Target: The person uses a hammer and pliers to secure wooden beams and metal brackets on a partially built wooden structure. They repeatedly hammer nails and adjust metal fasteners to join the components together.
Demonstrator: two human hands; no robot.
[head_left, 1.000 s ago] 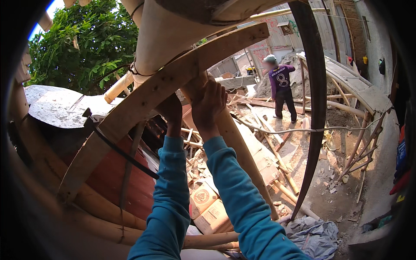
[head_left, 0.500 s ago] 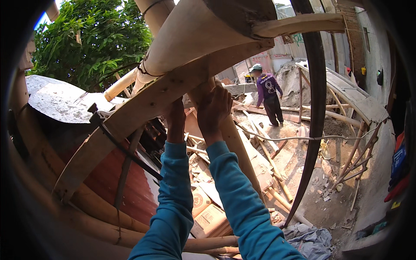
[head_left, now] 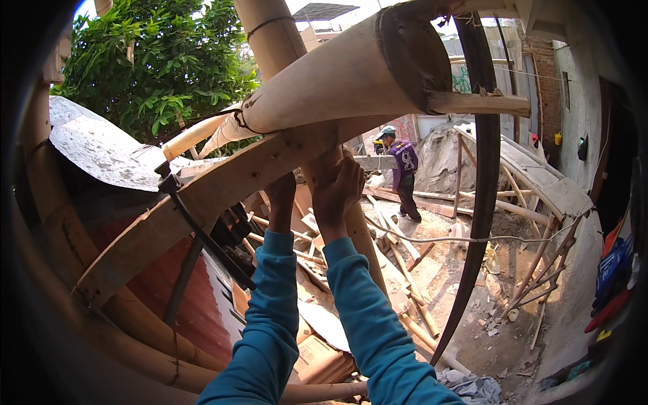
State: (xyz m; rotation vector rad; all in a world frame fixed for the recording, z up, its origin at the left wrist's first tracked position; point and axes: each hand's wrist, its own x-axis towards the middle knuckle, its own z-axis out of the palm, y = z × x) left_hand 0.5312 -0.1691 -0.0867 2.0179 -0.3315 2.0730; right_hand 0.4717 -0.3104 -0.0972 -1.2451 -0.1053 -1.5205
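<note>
My right hand (head_left: 336,196) is closed round the upper part of an upright bamboo pole (head_left: 364,244), just under a wooden plank. My left hand (head_left: 281,196) is raised beside it, behind the lower edge of the same plank (head_left: 233,165). The plank hides its fingers, so what they hold does not show. Above both hands lies a thick bamboo beam (head_left: 324,81), its cut end facing right and a dark wire tied round its thinner part. Another thick bamboo post (head_left: 270,37) stands behind that beam.
A person in a purple shirt (head_left: 405,156) stands on the ground beyond, among loose bamboo and planks. A dark curved strip (head_left: 486,202) hangs at my right, crossed by a thin cable (head_left: 432,239). Red roofing sheet (head_left: 182,283) and more bamboo poles (head_left: 135,324) lie at left.
My view has shifted, so the beam appears lower and more of the bamboo post shows. Both hands stay at the plank. The person in purple has turned toward the left.
</note>
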